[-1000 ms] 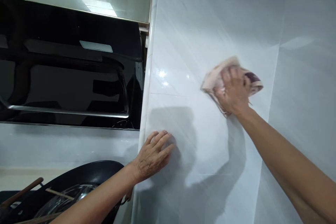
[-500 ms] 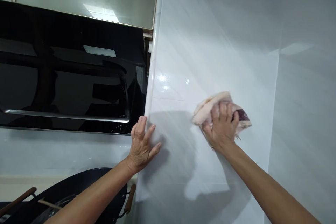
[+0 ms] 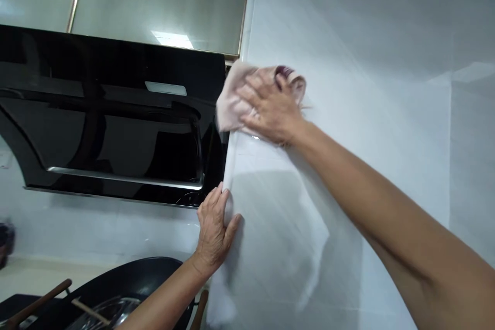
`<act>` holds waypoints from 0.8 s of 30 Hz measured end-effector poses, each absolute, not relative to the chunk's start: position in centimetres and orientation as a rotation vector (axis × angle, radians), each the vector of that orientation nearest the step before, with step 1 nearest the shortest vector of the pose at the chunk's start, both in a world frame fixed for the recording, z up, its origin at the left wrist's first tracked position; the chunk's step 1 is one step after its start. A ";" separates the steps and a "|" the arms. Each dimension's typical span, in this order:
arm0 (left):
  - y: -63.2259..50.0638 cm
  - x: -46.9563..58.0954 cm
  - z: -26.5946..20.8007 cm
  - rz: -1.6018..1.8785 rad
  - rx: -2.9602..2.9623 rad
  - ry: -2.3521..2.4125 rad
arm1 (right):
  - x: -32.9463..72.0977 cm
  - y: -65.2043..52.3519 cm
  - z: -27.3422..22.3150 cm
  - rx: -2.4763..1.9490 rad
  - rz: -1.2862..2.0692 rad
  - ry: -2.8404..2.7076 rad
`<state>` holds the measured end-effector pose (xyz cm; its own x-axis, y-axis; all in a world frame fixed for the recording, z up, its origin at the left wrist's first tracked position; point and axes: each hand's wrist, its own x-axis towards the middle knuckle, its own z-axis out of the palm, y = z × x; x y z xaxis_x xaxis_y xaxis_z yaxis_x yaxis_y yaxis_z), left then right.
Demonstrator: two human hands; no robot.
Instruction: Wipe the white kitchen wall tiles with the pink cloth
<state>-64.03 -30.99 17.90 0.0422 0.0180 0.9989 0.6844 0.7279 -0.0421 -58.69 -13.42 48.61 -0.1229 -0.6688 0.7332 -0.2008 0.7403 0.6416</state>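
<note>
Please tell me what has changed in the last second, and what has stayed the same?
The right hand carried the cloth down, then up and left to the wall's corner edge. The left hand slid left to grip that corner. The range hood and wok stayed put.

This is a home kitchen. A black glass range hood (image 3: pixel 112 118) with a steel rail along its lower edge hangs on the wall, under glossy cabinet doors (image 3: pixel 154 0) with thin metal trim. Below the hood a black wok (image 3: pixel 127 289) with wooden handles sits low in the view, with a glass lid (image 3: pixel 100 312) lying in it. The walls (image 3: pixel 367 62) are covered in large, pale, shiny tiles that reflect a ceiling light, and a light counter (image 3: pixel 38 273) runs along the back wall beneath the hood.
</note>
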 end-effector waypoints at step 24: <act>-31.6 -65.5 17.7 -1.048 -0.761 -1.451 | -56.2 16.0 18.8 -0.214 -0.025 -1.487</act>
